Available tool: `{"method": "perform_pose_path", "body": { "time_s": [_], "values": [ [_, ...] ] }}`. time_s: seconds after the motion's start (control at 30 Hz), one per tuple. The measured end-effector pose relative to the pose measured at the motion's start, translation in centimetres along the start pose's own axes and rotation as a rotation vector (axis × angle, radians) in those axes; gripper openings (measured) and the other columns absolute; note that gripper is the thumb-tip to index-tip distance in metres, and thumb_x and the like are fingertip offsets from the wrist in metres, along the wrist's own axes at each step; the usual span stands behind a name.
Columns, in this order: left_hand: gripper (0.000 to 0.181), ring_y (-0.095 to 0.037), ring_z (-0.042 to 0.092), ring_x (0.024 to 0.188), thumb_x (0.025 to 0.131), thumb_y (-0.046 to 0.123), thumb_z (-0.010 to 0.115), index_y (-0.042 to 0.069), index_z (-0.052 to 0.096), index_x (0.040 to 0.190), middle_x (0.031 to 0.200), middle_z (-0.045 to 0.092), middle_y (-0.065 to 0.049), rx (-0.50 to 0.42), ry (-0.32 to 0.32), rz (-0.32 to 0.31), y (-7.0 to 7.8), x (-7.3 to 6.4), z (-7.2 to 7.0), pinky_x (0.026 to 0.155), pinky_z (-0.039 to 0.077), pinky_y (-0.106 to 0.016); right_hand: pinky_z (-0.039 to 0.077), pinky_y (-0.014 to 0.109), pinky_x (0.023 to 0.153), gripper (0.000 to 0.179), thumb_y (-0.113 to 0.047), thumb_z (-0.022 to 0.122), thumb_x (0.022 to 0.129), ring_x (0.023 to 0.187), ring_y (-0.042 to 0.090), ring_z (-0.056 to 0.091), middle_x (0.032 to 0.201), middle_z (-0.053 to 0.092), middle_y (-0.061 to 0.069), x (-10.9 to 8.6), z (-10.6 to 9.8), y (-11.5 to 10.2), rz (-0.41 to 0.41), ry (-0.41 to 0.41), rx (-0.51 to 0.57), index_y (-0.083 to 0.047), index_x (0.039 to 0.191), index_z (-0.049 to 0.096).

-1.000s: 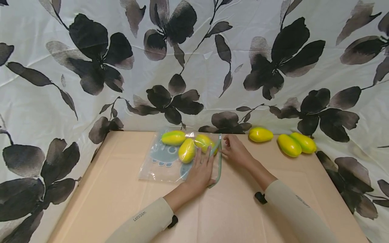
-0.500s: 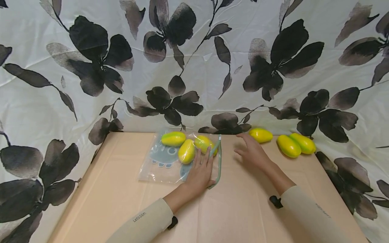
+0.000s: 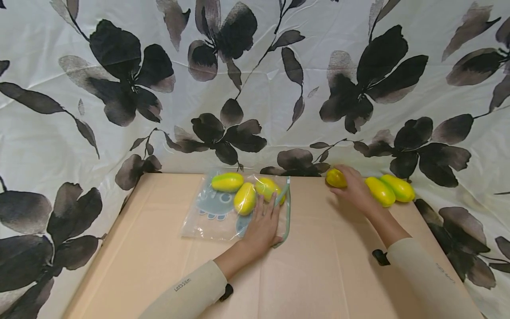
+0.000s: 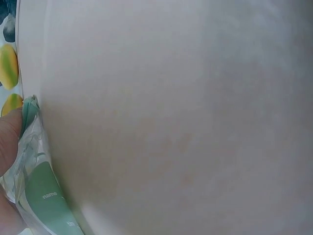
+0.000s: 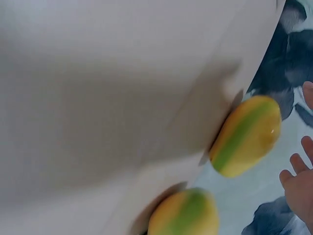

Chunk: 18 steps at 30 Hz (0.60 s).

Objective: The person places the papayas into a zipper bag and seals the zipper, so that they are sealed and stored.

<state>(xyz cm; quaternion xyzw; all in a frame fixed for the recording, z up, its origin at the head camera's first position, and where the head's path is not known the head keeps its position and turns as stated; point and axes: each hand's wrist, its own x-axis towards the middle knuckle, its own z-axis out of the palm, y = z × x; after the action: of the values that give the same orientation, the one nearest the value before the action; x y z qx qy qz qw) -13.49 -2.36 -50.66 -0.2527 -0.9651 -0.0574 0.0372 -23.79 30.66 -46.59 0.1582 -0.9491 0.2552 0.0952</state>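
A clear zip bag (image 3: 195,223) with a blue-grey cartoon print and a green zip edge lies flat, several yellow-green mangoes (image 3: 227,182) inside it. My left hand (image 3: 260,223) rests on the bag near its zip end, fingers straight. In the left wrist view, a green panel (image 4: 46,196) of the bag, printed "name", shows beside my fingers. My right hand (image 3: 354,188) is spread over a single mango (image 3: 336,178) at the far table edge, covering its right part. The right wrist view shows the fingers (image 5: 298,188) parted, close to the mango.
Two more mangoes (image 3: 398,188) lie side by side just right of my right hand. The peach-coloured table (image 3: 311,274) ends at a far edge, where a white cloth (image 3: 279,88) with dark flowers hangs behind it.
My right hand has left the zip edge of the bag and travelled right to the single mango. The left hand and the bag stay where they were.
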Motion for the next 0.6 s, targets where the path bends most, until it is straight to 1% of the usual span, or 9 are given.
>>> {"method": "perform_pose_path", "body": {
  "time_s": [0.1,0.2,0.3,0.43,0.53,0.6],
  "values": [
    [0.120,-0.054,0.010,0.155,0.080,0.053,0.085,0.002,0.016,0.164,0.174,0.003,-0.019,-0.006,0.001,0.000,0.0,0.0,0.0,0.124,0.026,-0.054,0.029,0.068,0.117,0.078,-0.013,0.084,0.085,0.142,0.053,0.035,0.154,0.041,0.032,0.3,-0.4,0.9,0.043,-0.026,-0.015,0.004,0.149,0.043],
    [0.120,-0.054,0.008,0.156,0.080,0.053,0.084,0.003,0.015,0.164,0.174,0.001,-0.019,-0.017,-0.009,-0.003,-0.1,0.0,0.0,0.125,0.025,-0.054,0.025,0.068,0.119,0.082,-0.016,0.083,0.087,0.146,0.053,0.030,0.159,0.035,0.032,0.5,-0.7,1.6,0.088,-0.074,-0.017,0.004,0.152,0.038],
    [0.118,-0.054,0.006,0.156,0.081,0.052,0.084,0.004,0.015,0.164,0.174,0.000,-0.018,-0.034,-0.010,-0.003,-0.1,0.0,0.1,0.125,0.024,-0.055,0.023,0.067,0.120,0.087,-0.017,0.083,0.087,0.147,0.054,0.028,0.161,0.031,0.032,0.6,-0.9,2.3,0.110,-0.119,-0.021,0.006,0.154,0.033],
    [0.116,-0.054,0.007,0.156,0.081,0.051,0.084,0.004,0.019,0.164,0.174,0.000,-0.019,-0.035,0.000,0.003,-0.1,-0.1,0.1,0.125,0.024,-0.055,0.024,0.067,0.120,0.091,-0.015,0.083,0.086,0.146,0.055,0.029,0.160,0.030,0.034,0.7,-0.8,3.1,0.110,-0.158,-0.026,0.009,0.155,0.029],
    [0.115,-0.055,0.007,0.155,0.081,0.051,0.084,0.004,0.020,0.163,0.174,0.000,-0.019,-0.032,-0.002,0.004,-0.1,-0.1,0.1,0.125,0.024,-0.055,0.025,0.067,0.119,0.094,-0.015,0.083,0.085,0.145,0.055,0.030,0.159,0.031,0.035,0.8,-0.7,3.5,0.108,-0.186,-0.033,0.009,0.157,0.027],
    [0.114,-0.055,0.007,0.156,0.081,0.051,0.084,0.004,0.020,0.163,0.174,0.000,-0.019,-0.039,-0.003,0.004,-0.1,-0.1,0.1,0.125,0.023,-0.055,0.025,0.067,0.119,0.095,-0.015,0.082,0.086,0.145,0.055,0.030,0.160,0.030,0.034,0.8,-0.7,3.7,0.122,-0.209,-0.037,0.007,0.158,0.025]
  ]
}}
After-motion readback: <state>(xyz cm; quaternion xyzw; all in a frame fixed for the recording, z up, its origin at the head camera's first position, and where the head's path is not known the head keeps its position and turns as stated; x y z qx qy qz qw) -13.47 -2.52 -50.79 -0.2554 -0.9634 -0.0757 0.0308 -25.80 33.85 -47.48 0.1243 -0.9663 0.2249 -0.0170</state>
